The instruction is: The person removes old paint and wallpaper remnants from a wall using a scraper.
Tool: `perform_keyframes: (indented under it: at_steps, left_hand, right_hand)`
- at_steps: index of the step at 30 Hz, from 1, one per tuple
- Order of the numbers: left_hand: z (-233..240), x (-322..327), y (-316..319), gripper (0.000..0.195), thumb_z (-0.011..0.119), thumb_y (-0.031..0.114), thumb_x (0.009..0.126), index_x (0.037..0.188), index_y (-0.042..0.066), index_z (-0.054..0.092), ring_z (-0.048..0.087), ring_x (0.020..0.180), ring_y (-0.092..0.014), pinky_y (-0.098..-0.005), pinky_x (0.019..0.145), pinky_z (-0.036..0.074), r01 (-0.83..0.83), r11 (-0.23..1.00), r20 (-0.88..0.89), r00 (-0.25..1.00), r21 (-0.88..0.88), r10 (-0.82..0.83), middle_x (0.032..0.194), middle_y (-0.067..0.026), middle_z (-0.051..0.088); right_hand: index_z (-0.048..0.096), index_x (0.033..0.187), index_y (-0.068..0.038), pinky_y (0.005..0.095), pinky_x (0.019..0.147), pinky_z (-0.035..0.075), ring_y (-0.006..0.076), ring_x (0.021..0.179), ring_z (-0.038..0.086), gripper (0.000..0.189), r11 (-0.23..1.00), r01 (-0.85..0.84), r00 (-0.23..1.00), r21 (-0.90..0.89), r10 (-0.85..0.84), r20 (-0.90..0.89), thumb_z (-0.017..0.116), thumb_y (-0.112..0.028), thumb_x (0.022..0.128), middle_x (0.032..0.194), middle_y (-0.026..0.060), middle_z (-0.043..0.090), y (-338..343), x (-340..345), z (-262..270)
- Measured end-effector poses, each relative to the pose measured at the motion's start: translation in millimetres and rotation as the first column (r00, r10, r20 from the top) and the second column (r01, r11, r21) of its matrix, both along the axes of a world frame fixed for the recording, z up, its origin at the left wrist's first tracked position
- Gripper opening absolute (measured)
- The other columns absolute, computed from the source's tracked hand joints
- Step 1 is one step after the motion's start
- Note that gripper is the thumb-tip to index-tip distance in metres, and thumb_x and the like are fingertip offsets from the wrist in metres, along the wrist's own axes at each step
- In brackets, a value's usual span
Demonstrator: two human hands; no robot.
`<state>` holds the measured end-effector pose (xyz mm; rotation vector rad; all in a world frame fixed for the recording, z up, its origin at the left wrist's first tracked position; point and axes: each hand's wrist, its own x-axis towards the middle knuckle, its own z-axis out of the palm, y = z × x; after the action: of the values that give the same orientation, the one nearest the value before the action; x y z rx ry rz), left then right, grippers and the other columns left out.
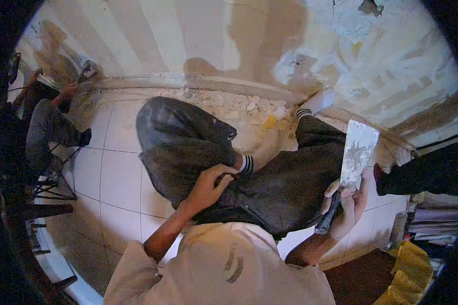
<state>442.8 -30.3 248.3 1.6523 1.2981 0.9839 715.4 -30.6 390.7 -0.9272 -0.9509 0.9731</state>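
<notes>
My right hand [349, 207] grips the dark handle of a putty knife [358, 152]. The knife's wide metal blade points up toward the wall and bears pale, patchy residue. My left hand [212, 187] lies on the dark trousers [183, 152] over my lap, close to a striped sock cuff [247, 164]; its thumb and forefinger are apart, and no tool shows in it. I sit with knees bent, facing a wall [210, 34] with white filler patches [295, 66] on its right part.
A skirting ledge [236, 83] runs above a strip of broken floor [244, 103] beside white tiles [118, 167]. At left another person's leg [49, 126] is near a hand [69, 90] with a tool. A dark trouser leg [420, 171], folded cloths [437, 217] and yellow fabric [412, 267] are at right.
</notes>
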Motion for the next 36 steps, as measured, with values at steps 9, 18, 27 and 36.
perform_keyframes:
  at_steps: [9,18,27,36]
  left_hand:
    - [113.6,41.7,74.2,0.029,0.052,0.023,0.099,0.117,0.002,0.059,0.055,0.088,-0.011,-0.0268,0.078,0.045,-0.094,0.996,0.659,0.749,-0.006,0.075,0.101,-0.0034,0.063]
    - [143.5,6.2,256.0,0.025,0.057,0.021,0.097,0.09,-0.003,0.059,0.051,0.068,-0.01,-0.0277,0.061,0.043,-0.612,0.775,0.616,0.674,0.157,0.408,0.073,-0.0044,0.057]
    - [152.3,-16.6,366.8,0.028,0.059,0.02,0.095,0.083,-0.005,0.058,0.045,0.06,-0.008,-0.0301,0.052,0.038,-0.592,0.737,0.531,0.76,0.326,0.375,0.064,-0.0035,0.055]
    - [153.9,-22.7,383.6,0.027,0.058,0.02,0.097,0.079,0.0,0.058,0.043,0.065,-0.007,-0.0267,0.056,0.037,-0.544,0.787,0.495,0.789,0.291,0.363,0.066,0.0012,0.051]
  right_hand:
    - [0.046,0.131,0.002,0.0257,0.058,0.051,0.0149,0.074,0.062,0.041,0.998,-0.019,0.993,-0.055,0.026,0.118,0.052,-0.009,0.092,0.106,0.0135,0.063,81.5,-91.6,5.1]
    - [0.045,0.134,0.002,0.0346,0.1,0.039,0.0215,0.115,0.052,0.039,0.962,-0.25,0.946,0.11,0.218,0.24,0.049,-0.012,0.097,0.125,0.0141,0.057,258.0,-194.5,-12.2]
    - [0.046,0.133,0.001,0.0328,0.1,0.039,0.0187,0.114,0.052,0.036,0.969,-0.193,0.953,0.152,0.148,0.263,0.045,-0.014,0.1,0.124,0.0119,0.057,354.7,-214.0,4.8]
    - [0.041,0.132,0.004,0.0381,0.101,0.039,0.0283,0.117,0.052,0.038,0.969,-0.174,0.976,0.174,0.146,0.163,0.042,-0.017,0.101,0.127,0.02,0.054,370.9,-224.7,-1.1]
